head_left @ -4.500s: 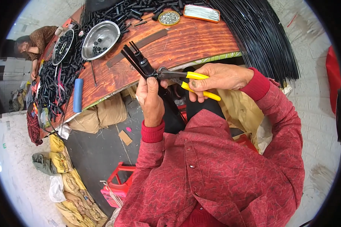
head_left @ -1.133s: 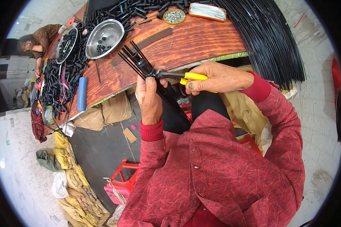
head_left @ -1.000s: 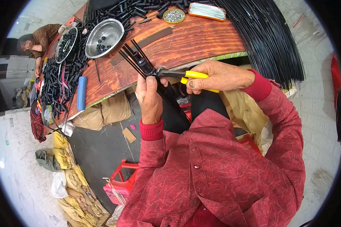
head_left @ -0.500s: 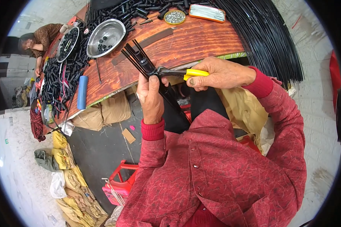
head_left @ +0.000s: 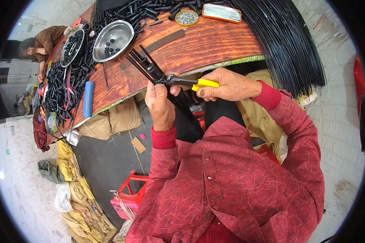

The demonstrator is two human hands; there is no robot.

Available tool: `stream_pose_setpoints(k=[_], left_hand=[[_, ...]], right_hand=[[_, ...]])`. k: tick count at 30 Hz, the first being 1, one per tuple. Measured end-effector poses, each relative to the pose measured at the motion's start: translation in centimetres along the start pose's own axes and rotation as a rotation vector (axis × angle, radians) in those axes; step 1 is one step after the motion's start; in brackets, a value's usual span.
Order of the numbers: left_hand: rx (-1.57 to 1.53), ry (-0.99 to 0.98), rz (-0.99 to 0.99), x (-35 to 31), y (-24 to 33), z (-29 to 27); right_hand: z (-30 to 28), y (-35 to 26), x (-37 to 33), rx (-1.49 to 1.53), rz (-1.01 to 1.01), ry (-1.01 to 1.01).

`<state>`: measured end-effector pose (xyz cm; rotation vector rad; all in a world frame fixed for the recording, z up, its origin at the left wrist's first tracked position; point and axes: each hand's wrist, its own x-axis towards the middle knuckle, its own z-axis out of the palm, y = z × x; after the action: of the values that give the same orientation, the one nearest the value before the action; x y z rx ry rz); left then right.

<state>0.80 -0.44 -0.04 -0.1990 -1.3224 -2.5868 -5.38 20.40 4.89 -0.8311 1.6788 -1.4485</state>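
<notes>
**Slim black bundle of thin rods around a dark tube [head_left: 150, 69] held at the centre of the frame, just above its middle**

We see the bundle tilted, its loose rod ends pointing to the upper left and its dark length running down to the lower right, behind the fingers. The left hand [head_left: 161, 106] is closed around it just below the tube's collar, thumb in front, so the rod tips stand clear above the grip. Right of that thumb, the dark metal head of the yellow-handled pliers [head_left: 190, 82] meets the collar; we cannot tell what its jaws bite. The right hand [head_left: 230, 84] is wrapped around the yellow handles.

Beyond, across the upper part of the frame, we find the reddish-brown wood-grained table [head_left: 219, 44]. On it, at upper left, sits an oval silver metal bowl [head_left: 119, 32] with small black pieces inside. A fan of long thin black rods [head_left: 288, 48] spreads at upper right.
</notes>
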Motion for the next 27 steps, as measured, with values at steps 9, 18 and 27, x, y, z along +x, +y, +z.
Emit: stream_pose_setpoints(k=[9, 18, 27], left_hand=[[-0.046, -0.01, -0.014, 0.5, 0.1, -1.9], [-0.264, -0.112, -0.033, 1.9, -0.1, -5.4], [-0.399, -0.071, -0.079, 2.3, -1.4, -7.5]], right_hand=[[1.8, 0.1, 0.6, -0.473, -0.148, 0.218], [-0.8, 0.2, 0.9, -0.503, -0.319, 0.283], [-5.6, 5.6, 2.0, -1.188, -0.167, 0.579]])
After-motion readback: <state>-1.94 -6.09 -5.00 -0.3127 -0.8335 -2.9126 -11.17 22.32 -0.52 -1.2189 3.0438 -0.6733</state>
